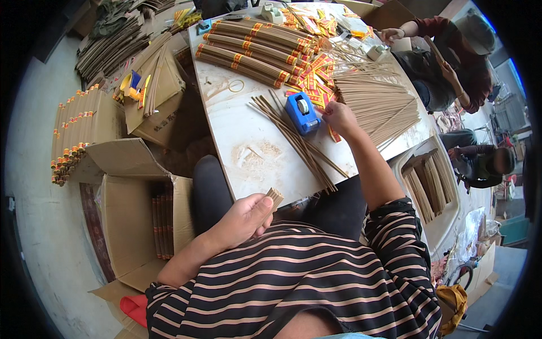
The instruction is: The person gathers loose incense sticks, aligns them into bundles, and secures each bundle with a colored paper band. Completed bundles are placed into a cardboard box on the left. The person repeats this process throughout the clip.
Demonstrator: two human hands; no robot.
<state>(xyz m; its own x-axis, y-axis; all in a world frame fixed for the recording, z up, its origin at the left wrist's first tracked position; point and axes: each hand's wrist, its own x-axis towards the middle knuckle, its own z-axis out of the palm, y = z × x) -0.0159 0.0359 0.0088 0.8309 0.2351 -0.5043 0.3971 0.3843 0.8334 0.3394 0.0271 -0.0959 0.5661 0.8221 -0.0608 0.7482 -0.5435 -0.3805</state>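
My left hand (244,219) is closed around a bundle of brown incense sticks (275,198), whose ends show above the fist, in front of my striped shirt. Over the table, my right hand (340,117) has its fingers pinched together just right of a blue tape dispenser (303,113) with a roll in it. Something small and red shows at the fingertips, too little to make out. Red and yellow paper labels (316,82) lie scattered behind the dispenser, and one pokes out under my hand. Loose incense sticks (296,144) lie in front of the dispenser.
Labelled incense bundles (248,48) are stacked at the table's back left. A wide pile of loose sticks (378,101) covers the right side. An open cardboard box (127,220) stands left of my legs, a white tub (401,164) at right. A person (457,62) sits across the right corner.
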